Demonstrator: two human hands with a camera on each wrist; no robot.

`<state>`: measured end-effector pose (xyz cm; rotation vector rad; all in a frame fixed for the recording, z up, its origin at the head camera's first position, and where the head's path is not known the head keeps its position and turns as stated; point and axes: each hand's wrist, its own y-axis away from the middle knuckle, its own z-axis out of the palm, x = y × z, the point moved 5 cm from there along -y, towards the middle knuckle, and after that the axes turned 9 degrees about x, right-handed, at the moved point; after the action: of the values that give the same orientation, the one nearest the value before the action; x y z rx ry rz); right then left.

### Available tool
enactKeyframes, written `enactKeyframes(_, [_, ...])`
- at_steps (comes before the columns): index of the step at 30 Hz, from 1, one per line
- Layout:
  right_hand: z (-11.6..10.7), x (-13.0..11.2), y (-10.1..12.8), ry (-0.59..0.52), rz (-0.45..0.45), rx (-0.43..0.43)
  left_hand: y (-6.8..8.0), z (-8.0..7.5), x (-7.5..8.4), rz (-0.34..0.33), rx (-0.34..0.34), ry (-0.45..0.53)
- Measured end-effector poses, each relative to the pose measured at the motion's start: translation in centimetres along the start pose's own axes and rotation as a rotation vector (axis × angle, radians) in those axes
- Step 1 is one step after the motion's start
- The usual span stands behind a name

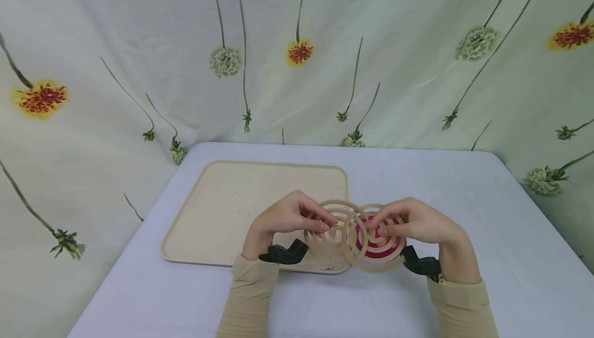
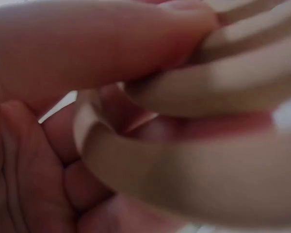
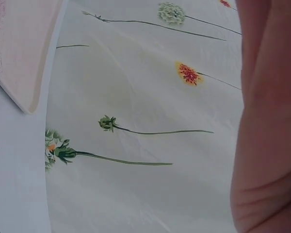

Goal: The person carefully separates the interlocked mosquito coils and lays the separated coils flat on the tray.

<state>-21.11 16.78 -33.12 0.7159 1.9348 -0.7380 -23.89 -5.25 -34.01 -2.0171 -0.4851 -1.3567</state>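
Observation:
Two tan mosquito coils (image 1: 344, 203) overlap above the table, just past the tray's right edge. My left hand (image 1: 290, 219) pinches the left coil near its middle, thumb against fingertips. Close up in the left wrist view, the coil's curved bands (image 2: 184, 179) pass between thumb and fingers. My right hand (image 1: 419, 222) pinches the right coil (image 1: 371, 269) near its centre. Behind that coil's gaps shows a round pinkish-red thing (image 1: 378, 254), mostly covered; its kind is unclear. In the right wrist view only part of the right hand (image 3: 271, 126) appears, without the coil.
A beige tray (image 1: 260, 181) with small dark specks lies on the left half of the white-covered table (image 1: 455, 178). Behind stands a pale cloth (image 1: 399, 18) printed with flowers. Black straps with camera mounts (image 1: 285, 253) sit at both wrists.

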Motion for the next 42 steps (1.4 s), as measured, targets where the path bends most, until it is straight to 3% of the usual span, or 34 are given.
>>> enactKeyframes(3, [0.1, 0.1, 0.1, 0.004, 0.007, -0.045, 0.0, 0.2, -0.1, -0.02, -0.047, -0.014])
enactKeyframes(6, [0.0, 0.1, 0.2, 0.007, 0.005, -0.034, -0.1, 0.1, -0.2, -0.016, -0.03, -0.028])
enactKeyframes(17, [-1.1, 0.3, -0.3, 0.016, -0.001, 0.157, -0.8, -0.2, 0.0, 0.05, 0.192, -0.028])
enactKeyframes(24, [-1.7, 0.1, -0.8, -0.096, -0.055, 0.341, -1.1, -0.8, -0.1, 0.064, 0.361, -0.033])
enactKeyframes(29, [-1.7, 0.1, -1.2, -0.189, -0.145, 0.388, -1.2, -1.3, -0.1, 0.075, 0.523, 0.064])
enactKeyframes(31, [-1.6, 0.2, -1.4, -0.21, -0.156, 0.404, -1.2, -1.3, -0.1, 0.082, 0.554, 0.128])
enactKeyframes(37, [-1.6, 0.6, -1.7, -0.252, -0.16, 0.481, -1.4, -1.0, -0.3, 0.075, 0.487, 0.231])
enactKeyframes(42, [-2.1, 0.8, -1.0, -0.237, -0.151, 0.392, -0.8, -1.1, -0.5, 0.028, 0.346, 0.121])
